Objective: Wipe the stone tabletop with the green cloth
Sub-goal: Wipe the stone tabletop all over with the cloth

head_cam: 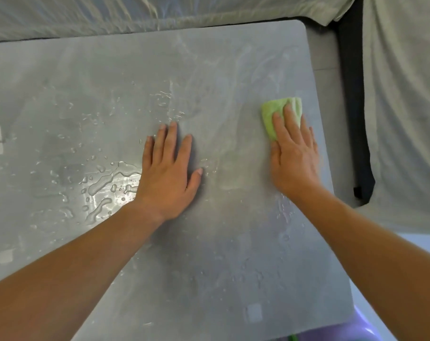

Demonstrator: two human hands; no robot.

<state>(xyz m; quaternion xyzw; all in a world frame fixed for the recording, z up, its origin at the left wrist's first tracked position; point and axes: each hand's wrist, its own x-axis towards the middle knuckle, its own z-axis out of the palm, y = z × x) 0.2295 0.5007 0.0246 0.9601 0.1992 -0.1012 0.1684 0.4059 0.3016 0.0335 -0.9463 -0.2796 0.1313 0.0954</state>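
The grey stone tabletop fills most of the view, wet with droplets and a shiny puddle at the left centre. A folded green cloth lies near the table's right edge. My right hand presses flat on the cloth, fingers spread over it, with the cloth's far end sticking out past the fingertips. In the middle of the table my left hand rests palm down on the bare stone, fingers apart, holding nothing. The puddle lies just left of this hand.
A pale sheet-covered sofa runs along the far side and continues on the right, with a dark gap between. A purple object shows below the table's near right corner. Small pale squares mark the left part of the tabletop.
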